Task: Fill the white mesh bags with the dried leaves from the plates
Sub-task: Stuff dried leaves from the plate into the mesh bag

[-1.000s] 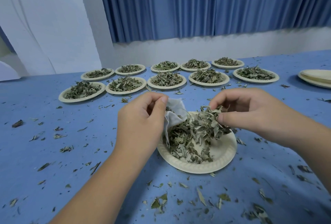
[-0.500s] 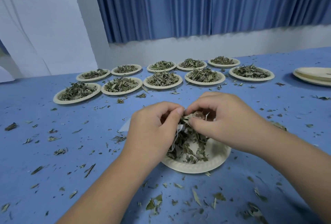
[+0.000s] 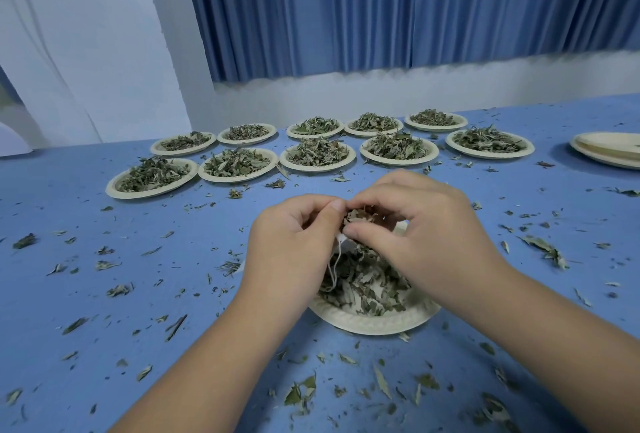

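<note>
A paper plate [image 3: 374, 323] of dried leaves [image 3: 363, 285] sits on the blue table right under my hands. My left hand [image 3: 291, 249] pinches the rim of a white mesh bag [image 3: 341, 238], which is almost wholly hidden between my hands; its white drawstring [image 3: 334, 270] dangles over the plate. My right hand [image 3: 419, 235] is closed on a pinch of dried leaves [image 3: 358, 216] and presses it against the bag's mouth, fingertips touching the left hand's.
Several plates heaped with dried leaves stand in two rows at the back, from the left plate [image 3: 150, 178] to the right plate [image 3: 490, 143]. A stack of bare plates [image 3: 609, 152] lies far right. Loose leaf crumbs [image 3: 301, 394] litter the blue table.
My right hand carried a bunch of leaves from above the plate leftward to the bag held by my left hand. Both hands are now together, and the bag's white cloth is mostly covered.
</note>
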`<state>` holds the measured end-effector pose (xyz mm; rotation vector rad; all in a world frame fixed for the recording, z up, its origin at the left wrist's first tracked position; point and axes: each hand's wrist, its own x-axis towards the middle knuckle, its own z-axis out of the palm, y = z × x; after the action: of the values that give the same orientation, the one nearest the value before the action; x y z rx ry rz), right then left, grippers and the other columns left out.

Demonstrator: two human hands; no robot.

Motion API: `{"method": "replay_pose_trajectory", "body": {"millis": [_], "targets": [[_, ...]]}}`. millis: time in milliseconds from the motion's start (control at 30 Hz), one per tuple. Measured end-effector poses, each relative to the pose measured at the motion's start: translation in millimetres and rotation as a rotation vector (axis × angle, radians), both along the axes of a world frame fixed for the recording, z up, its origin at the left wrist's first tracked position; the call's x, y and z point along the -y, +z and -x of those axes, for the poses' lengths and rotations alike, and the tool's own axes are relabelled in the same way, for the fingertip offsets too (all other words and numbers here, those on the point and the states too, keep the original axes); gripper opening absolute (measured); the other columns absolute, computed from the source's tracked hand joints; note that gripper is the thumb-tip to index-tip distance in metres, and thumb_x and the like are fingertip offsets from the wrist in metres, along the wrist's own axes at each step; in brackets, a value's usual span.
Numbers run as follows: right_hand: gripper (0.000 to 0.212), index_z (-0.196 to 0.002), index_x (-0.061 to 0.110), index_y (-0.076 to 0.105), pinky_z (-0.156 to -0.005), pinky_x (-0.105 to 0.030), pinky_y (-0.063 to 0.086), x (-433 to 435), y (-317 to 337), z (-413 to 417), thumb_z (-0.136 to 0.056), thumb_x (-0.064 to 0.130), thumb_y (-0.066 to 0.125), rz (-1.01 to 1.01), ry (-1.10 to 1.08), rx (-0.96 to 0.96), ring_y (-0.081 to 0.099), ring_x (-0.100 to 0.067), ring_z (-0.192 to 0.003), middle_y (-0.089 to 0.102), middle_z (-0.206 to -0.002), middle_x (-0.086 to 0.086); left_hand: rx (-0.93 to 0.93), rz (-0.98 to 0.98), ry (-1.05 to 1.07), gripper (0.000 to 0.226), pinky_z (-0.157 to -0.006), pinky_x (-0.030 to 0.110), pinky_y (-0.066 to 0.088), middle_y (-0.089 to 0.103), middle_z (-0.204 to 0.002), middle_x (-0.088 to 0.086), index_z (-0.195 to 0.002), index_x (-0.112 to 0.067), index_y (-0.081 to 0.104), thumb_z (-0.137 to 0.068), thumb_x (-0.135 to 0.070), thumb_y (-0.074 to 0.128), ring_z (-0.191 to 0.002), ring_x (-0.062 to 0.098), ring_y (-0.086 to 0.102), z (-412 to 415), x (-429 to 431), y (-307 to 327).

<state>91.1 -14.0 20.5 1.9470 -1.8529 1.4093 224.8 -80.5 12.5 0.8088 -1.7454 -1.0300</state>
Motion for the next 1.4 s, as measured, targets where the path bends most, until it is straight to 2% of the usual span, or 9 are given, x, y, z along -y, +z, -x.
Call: {"method": "replay_pose_trajectory", "body": {"millis": [167, 467, 600, 700, 867, 1033, 1167, 1267, 1400], "targets": [[0.021, -0.1, 0.021, 0.075, -0.074, -0.01, 0.04, 2, -3, -3, -0.081, 0.015, 0.075, 0.054, 0.021, 0.063, 0.054, -0.003, -0.082, 0.057, -0.086, 0.01, -0.066, -0.068, -0.011, 0.022, -0.044, 0.015, 0.035, 0.054, -0.046, -0.012, -0.074, -0.026, 0.075, -0.092, -0.024, 0.062, -0.042, 0.003, 0.046, 1, 3, -1], [0.008, -0.074, 0.022, 0.074, -0.07, -0.018, 0.038, 4, -1, -5, -0.075, 0.016, 0.079, 0.058, -0.05, -0.083, 0.053, -0.009, -0.075, 0.063, -0.072, 0.011, -0.105, -0.094, -0.058, 0.019, -0.051, 0.019, 0.035, 0.066, -0.061, -0.007, -0.081, -0.028, 0.078, -0.091, -0.024, 0.062, -0.047, 0.002, 0.048, 2, 2, -3], [0.008, -0.086, 0.021, 0.078, -0.066, -0.008, 0.035, 5, 10, -1, -0.081, 0.016, 0.074, -0.029, 0.055, -0.062, 0.051, 0.0, -0.074, 0.06, -0.08, 0.008, -0.143, -0.115, -0.038, 0.019, -0.045, 0.014, 0.035, 0.061, -0.054, -0.01, -0.08, -0.028, 0.078, -0.091, -0.023, 0.063, -0.043, 0.001, 0.047, 1, 4, -2], [0.014, -0.092, 0.022, 0.077, -0.074, -0.014, 0.043, 6, 15, 0, -0.083, 0.014, 0.072, -0.087, 0.101, -0.031, 0.056, -0.003, -0.08, 0.062, -0.083, 0.008, -0.168, -0.127, -0.023, 0.02, -0.045, 0.016, 0.035, 0.055, -0.049, -0.013, -0.079, -0.028, 0.077, -0.091, -0.023, 0.063, -0.042, 0.002, 0.045, 0, 6, -1], [0.018, -0.073, 0.028, 0.066, -0.061, -0.008, 0.041, 15, 19, -7, -0.073, 0.015, 0.078, -0.07, 0.016, 0.039, 0.057, 0.0, -0.067, 0.062, -0.066, 0.016, -0.154, -0.119, -0.013, 0.021, -0.047, 0.02, 0.033, 0.051, -0.045, -0.014, -0.077, -0.032, 0.076, -0.092, -0.024, 0.063, -0.041, 0.002, 0.041, -1, 6, 0], [0.017, -0.062, 0.026, 0.065, -0.064, -0.005, 0.032, 23, 21, -11, -0.072, 0.019, 0.077, -0.091, -0.035, -0.115, 0.048, 0.011, -0.072, 0.052, -0.056, 0.023, -0.151, -0.146, -0.012, 0.022, -0.046, 0.018, 0.031, 0.05, -0.044, -0.012, -0.075, -0.027, 0.076, -0.092, -0.022, 0.062, -0.039, 0.002, 0.04, -4, 9, 0], [0.004, -0.076, 0.026, 0.077, -0.069, -0.008, 0.031, 20, 25, -7, -0.076, 0.023, 0.077, -0.154, 0.056, -0.112, 0.051, 0.005, -0.077, 0.065, -0.075, 0.015, -0.184, -0.179, -0.01, 0.021, -0.047, 0.02, 0.034, 0.049, -0.045, -0.014, -0.076, -0.022, 0.077, -0.092, -0.021, 0.063, -0.039, 0.003, 0.04, -5, 12, 0], [0.011, -0.084, 0.031, 0.078, -0.066, -0.008, 0.035, 13, 26, -3, -0.079, 0.022, 0.075, -0.139, 0.151, 0.065, 0.053, 0.004, -0.075, 0.065, -0.088, 0.012, -0.197, -0.201, 0.008, 0.019, -0.055, 0.03, 0.039, 0.047, -0.046, -0.013, -0.078, -0.024, 0.077, -0.091, -0.025, 0.064, -0.04, 0.005, 0.039, -6, 15, -1], [0.015, -0.093, 0.04, 0.071, -0.071, -0.014, 0.042, 5, 25, 4, -0.079, 0.039, 0.068, -0.092, 0.106, 0.144, 0.053, 0.003, -0.083, 0.059, -0.098, 0.015, -0.228, -0.22, 0.023, 0.02, -0.049, 0.024, 0.033, 0.045, -0.046, -0.014, -0.078, -0.023, 0.077, -0.093, -0.026, 0.063, -0.038, 0.004, 0.037, -8, 18, -2]]}}
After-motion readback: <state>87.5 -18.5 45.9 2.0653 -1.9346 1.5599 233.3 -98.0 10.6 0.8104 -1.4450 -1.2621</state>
